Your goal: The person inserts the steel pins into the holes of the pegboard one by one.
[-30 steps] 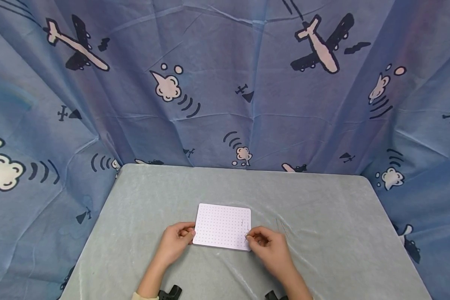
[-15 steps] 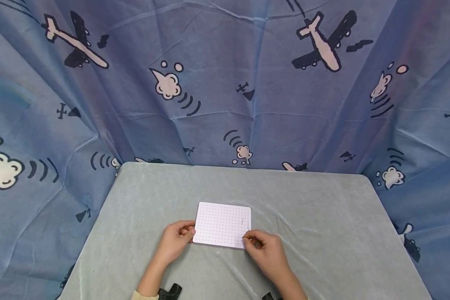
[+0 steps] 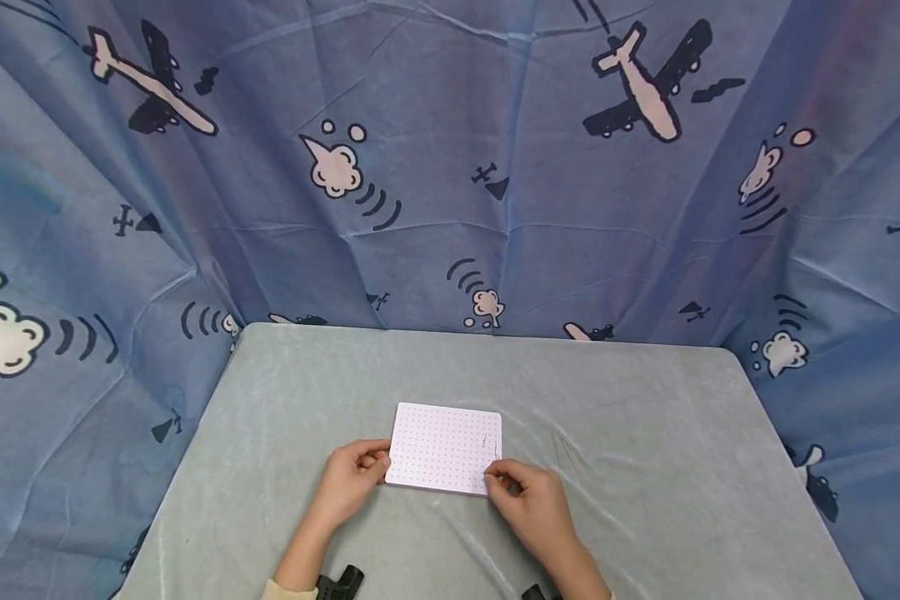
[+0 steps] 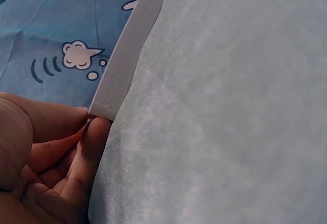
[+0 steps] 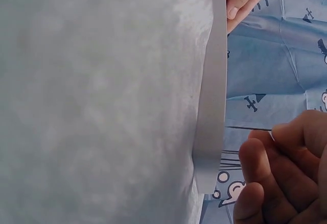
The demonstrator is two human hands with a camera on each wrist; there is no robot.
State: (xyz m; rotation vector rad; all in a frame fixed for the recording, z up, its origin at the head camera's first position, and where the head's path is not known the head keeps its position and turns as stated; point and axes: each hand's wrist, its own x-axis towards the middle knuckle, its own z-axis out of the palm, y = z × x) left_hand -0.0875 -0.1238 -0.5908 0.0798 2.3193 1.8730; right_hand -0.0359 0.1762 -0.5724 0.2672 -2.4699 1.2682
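A white board [image 3: 438,450] covered in a grid of small dots lies near the middle of the table. My left hand [image 3: 352,477] pinches its near left corner between thumb and fingers; the left wrist view shows the board's thick pale edge [image 4: 127,55] there. Over the board's right side, my right hand [image 3: 528,500] pinches a thin needle [image 5: 248,128] that stands out from the board's face, its tip right at the surface. Several more needles [image 5: 231,159] stand upright in the board beside it, partly hidden behind my fingers in the right wrist view.
To the right of the board, thin needles [image 3: 568,454] lie on the grey-green cloth of the table [image 3: 645,467]. A blue patterned curtain [image 3: 420,167] hangs behind the table and along both sides.
My right hand has shifted slightly left and down along the board's right side, then stays there with the needle. The left hand keeps its place at the corner.
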